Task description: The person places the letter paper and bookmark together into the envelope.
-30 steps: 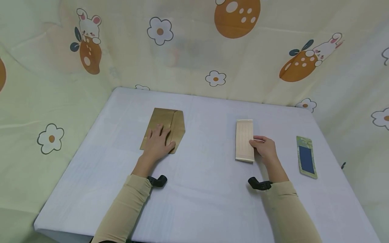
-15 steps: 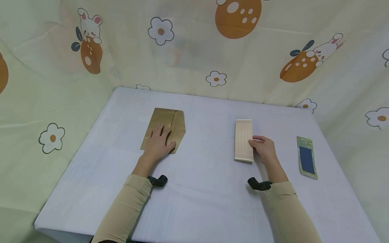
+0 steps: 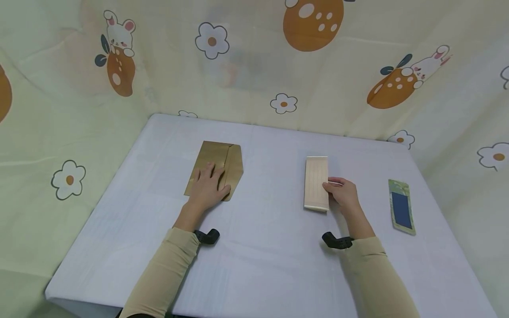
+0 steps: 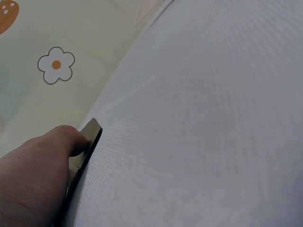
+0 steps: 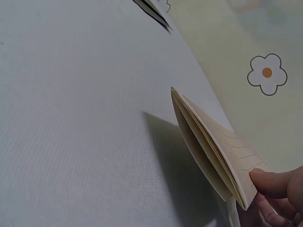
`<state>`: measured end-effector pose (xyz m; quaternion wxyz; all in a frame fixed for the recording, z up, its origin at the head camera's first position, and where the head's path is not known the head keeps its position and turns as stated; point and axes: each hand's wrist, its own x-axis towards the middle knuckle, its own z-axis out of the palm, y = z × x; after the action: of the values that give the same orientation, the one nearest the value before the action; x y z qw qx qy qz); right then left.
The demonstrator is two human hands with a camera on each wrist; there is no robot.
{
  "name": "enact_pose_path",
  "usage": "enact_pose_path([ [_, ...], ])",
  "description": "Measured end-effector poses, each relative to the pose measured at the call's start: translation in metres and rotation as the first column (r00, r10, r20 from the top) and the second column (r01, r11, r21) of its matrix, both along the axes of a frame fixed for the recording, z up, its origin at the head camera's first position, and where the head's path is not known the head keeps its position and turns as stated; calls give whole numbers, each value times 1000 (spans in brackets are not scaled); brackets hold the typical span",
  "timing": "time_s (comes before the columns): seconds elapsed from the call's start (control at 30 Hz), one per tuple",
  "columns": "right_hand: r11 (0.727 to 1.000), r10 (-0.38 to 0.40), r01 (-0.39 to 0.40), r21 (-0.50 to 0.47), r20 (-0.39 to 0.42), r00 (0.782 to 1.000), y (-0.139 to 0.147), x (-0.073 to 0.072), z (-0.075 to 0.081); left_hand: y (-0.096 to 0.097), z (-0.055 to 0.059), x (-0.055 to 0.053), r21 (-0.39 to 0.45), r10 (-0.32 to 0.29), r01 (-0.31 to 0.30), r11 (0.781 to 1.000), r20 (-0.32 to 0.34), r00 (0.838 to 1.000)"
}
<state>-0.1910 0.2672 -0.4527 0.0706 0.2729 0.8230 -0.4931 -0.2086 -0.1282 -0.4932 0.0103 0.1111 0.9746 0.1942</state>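
Observation:
A brown envelope [image 3: 216, 152] with a folded flap lies on the left part of the table. My left hand [image 3: 204, 190] rests on it with fingers spread; in the left wrist view the thumb lies near the envelope's edge [image 4: 93, 128]. On the right, my right hand [image 3: 345, 194] pinches a folded sheet of cream lined paper [image 3: 316, 181] by its right edge, thumb on top and fingers beneath. The right wrist view shows the paper's folded layers [image 5: 213, 142] slightly apart and tilted above the table, casting a shadow. Part of the right fingers is hidden behind the paper.
A flat green-edged piece with a dark blue panel [image 3: 401, 210] lies to the right of my right hand. The white-covered table [image 3: 262, 256] is bounded at the back and sides by a patterned curtain [image 3: 246, 66]. Each wrist wears a black camera mount [image 3: 337, 241].
My right hand has shifted slightly left with the folded paper. The left hand stays in place on the envelope.

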Motion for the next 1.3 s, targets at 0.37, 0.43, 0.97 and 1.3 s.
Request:
enact_pose_path([
  [0.37,1000,4,-3,-21,6,1000,-5,-3,1,0,3,1,-1,7,-7,1000,4,1000],
  [0.43,1000,8,-8,-26,-2,1000,-6,-4,1,0,2,1,3,6,-6,1000,4,1000],
  [0.97,1000,9,-9,-22,-19,1000,-15,-6,3,0,-1,-1,8,-1,1,1000,-9,1000],
  [1.3,999,15,-16,-37,-30,999,-21,-6,5,0,1,0,1,0,0,1000,-5,1000],
])
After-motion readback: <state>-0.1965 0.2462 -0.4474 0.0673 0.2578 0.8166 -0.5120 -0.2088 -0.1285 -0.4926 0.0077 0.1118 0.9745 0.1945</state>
